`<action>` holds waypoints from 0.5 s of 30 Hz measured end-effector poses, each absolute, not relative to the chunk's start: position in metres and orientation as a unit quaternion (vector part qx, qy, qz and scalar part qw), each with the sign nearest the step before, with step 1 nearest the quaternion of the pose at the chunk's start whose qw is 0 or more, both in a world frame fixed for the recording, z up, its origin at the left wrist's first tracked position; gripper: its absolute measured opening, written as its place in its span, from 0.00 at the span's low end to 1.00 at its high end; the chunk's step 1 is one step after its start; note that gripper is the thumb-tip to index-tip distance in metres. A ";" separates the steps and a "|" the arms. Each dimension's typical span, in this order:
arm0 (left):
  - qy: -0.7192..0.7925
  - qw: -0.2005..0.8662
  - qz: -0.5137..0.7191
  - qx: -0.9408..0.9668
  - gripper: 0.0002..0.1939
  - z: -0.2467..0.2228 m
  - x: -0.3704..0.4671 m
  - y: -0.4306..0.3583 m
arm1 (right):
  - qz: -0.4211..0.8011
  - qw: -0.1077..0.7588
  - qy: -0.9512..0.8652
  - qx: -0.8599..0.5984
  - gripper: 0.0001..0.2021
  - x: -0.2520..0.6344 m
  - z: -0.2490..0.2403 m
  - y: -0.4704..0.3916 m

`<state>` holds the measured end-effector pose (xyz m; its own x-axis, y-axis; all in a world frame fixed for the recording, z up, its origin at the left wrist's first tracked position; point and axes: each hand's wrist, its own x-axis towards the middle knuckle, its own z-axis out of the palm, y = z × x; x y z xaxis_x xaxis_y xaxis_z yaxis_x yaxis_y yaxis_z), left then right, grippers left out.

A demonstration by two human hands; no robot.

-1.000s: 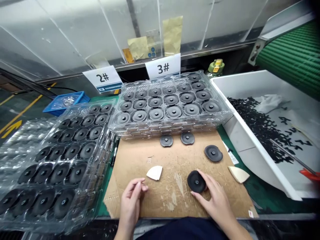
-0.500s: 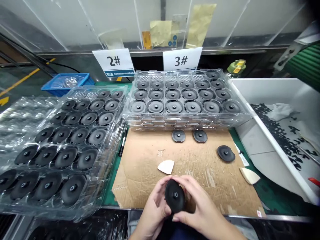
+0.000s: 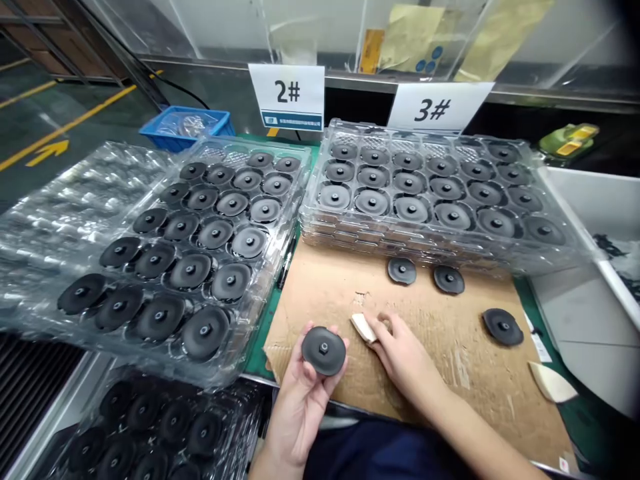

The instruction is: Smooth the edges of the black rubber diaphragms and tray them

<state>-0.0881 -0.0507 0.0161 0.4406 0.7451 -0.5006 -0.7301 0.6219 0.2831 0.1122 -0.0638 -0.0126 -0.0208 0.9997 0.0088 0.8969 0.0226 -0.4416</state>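
Note:
My left hand (image 3: 303,393) holds a black oval disc (image 3: 325,341) by its edges, its face with the small central knob turned up. To the right, my right hand (image 3: 400,347) pinches a white wedge-shaped pad (image 3: 363,328) over the cardboard sheet (image 3: 330,287). Beyond my hands, two black discs (image 3: 402,271) (image 3: 449,279) lie on the cardboard near the stacked trays. A third loose disc (image 3: 503,327) rests farther right, and a second white pad (image 3: 552,382) sits at the cardboard's right edge.
Clear trays of black discs stand at the left (image 3: 250,270) and at the back (image 3: 320,213). Another filled tray (image 3: 145,427) is low at the left front. A white bin (image 3: 575,313) borders the right side. Behind are a blue basket (image 3: 220,127) and signs marked 2# and 3#.
My right hand has let go of the disc and taken hold of the white pad. My left hand keeps the disc, now turned flatter. The view has swung left.

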 end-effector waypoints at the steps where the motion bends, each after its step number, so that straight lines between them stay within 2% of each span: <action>1: 0.300 0.845 0.443 0.010 0.27 0.018 -0.089 -0.051 | 0.160 0.168 -0.697 -0.678 0.17 0.114 -0.014 -0.060; 9: 0.303 0.822 0.481 0.002 0.33 0.034 -0.086 -0.058 | 0.231 0.260 -0.690 -0.635 0.16 0.109 -0.001 -0.066; 15: 0.335 0.819 0.463 0.048 0.33 0.039 -0.072 -0.060 | 0.298 0.292 -0.684 -0.599 0.12 0.110 0.013 -0.092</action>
